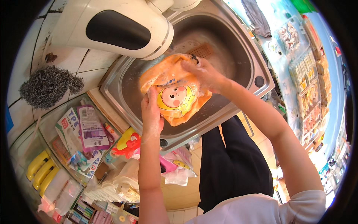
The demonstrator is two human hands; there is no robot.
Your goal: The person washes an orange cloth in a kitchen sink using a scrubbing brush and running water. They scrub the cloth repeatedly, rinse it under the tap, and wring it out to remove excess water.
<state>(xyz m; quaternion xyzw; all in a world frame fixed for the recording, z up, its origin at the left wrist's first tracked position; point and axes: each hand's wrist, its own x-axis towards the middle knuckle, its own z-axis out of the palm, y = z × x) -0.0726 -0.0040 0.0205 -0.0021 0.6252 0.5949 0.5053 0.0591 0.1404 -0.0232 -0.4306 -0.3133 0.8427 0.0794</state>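
Between my two hands, over a stainless steel sink (249, 92), is a wet orange cloth item (167, 70) with soap suds on it. A yellow cartoon face is printed on its front. My left hand (152, 110) grips its left edge, thumb on the front. At the upper right edge my right hand (205, 73) holds the fabric near a small black piece; some fingertips are hidden. Behind the cloth, an orange-brown perforated block (200, 51) lies in sudsy water at the sink's bottom.
A white water heater-like appliance (117, 28) with a black panel overhangs the sink's upper left. A steel wool scourer (47, 86) hangs on the tiled wall. Left of the sink, a glass shelf holds a purple pouch (92, 126) and boxes. Packaged goods (304, 70) stand at the right.
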